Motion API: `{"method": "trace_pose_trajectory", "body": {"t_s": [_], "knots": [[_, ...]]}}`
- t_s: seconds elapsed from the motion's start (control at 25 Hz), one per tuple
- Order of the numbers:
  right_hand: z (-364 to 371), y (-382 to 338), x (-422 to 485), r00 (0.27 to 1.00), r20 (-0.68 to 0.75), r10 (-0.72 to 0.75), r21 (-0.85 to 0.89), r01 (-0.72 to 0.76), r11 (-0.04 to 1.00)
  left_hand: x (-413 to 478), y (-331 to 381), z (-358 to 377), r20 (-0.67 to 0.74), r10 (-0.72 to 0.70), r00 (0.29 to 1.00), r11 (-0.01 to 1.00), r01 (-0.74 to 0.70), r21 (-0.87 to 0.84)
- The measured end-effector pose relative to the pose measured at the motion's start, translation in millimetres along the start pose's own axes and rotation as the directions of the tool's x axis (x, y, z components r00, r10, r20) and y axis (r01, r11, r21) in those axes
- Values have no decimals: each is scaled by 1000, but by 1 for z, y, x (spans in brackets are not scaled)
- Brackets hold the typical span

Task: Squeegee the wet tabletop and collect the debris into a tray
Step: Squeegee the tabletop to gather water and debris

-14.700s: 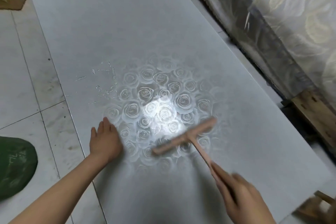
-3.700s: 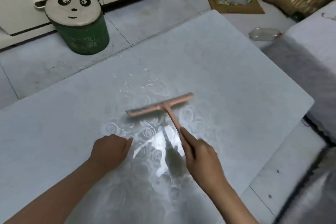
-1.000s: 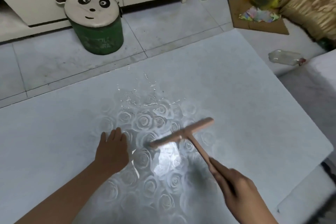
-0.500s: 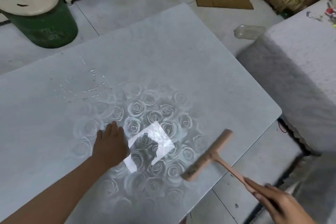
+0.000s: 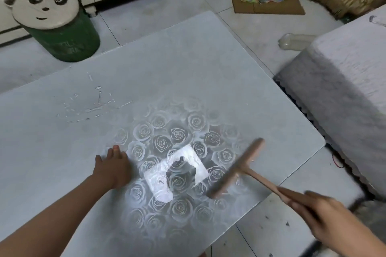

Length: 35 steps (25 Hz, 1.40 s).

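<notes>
Since a second ago my squeegee has swung from the far side of the glare patch round to its right. Its pink blade now lies slantwise on the wet tabletop, just right of the patch, and the handle runs away from the patch toward my right hand. That hand is smeared by motion; my fingers seem to be curled round the end of the handle, though I cannot tell exactly how each one lies. My left hand rests palm down just left of the patch, its fingers straight and close together, flat against the rose-patterned surface and holding nothing. Water droplets sit in thin streaks beyond the patch and to its left, well apart from the blade.
</notes>
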State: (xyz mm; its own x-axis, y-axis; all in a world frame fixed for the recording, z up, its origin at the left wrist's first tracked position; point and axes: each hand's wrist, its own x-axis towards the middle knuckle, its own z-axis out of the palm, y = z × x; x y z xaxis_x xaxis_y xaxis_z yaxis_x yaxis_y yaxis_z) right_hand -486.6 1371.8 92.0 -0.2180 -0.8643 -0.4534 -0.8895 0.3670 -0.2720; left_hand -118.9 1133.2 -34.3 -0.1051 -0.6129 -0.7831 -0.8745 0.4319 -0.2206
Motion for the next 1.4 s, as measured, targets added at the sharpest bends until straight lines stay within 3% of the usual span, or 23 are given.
{"method": "trace_pose_trajectory", "body": {"t_s": [0.08, 0.28, 0.4, 0.48, 0.64, 0.8, 0.92, 1.04, 1.2, 1.28, 1.4], "knots": [[6, 9, -5, 999, 5, 45, 28, -45, 999, 4, 2, -5, 3, -23, 1000, 1000, 23, 13], [31, -78, 96, 989, -12, -151, 68, 151, 986, 10, 5, -9, 71, -53, 996, 998, 56, -41], [19, -84, 104, 986, -52, -158, 76, 162, 984, 12, 4, -8, 67, -61, 996, 996, 65, -61], [15, -51, 54, 995, -67, -69, 62, 73, 995, 11, 4, -10, 62, -82, 995, 994, 86, -62], [33, 6, -48, 960, -88, 267, 59, -262, 963, -2, 20, -22, -35, -105, 994, 994, 106, 13], [47, -19, -13, 985, -86, 152, 167, -136, 977, -10, 62, -36, -229, 78, 970, 997, -81, -2], [50, -33, 49, 986, -63, 154, 231, -136, 963, -7, 90, -37, -292, 193, 937, 977, -212, -33], [43, -12, 15, 974, -170, 152, 291, -98, 952, -2, 97, -36, -334, 264, 905, 959, -282, -6], [51, 21, -41, 951, -105, 290, 259, -255, 932, 14, 87, -49, -356, 312, 881, 948, -310, 65], [53, 12, -12, 976, -65, 210, 273, -185, 944, 19, 82, -56, -389, 333, 859, 937, -347, 36], [43, -27, 69, 997, -65, -32, 255, 48, 966, 21, 70, -60, -476, 369, 798, 902, -432, -25]]}}
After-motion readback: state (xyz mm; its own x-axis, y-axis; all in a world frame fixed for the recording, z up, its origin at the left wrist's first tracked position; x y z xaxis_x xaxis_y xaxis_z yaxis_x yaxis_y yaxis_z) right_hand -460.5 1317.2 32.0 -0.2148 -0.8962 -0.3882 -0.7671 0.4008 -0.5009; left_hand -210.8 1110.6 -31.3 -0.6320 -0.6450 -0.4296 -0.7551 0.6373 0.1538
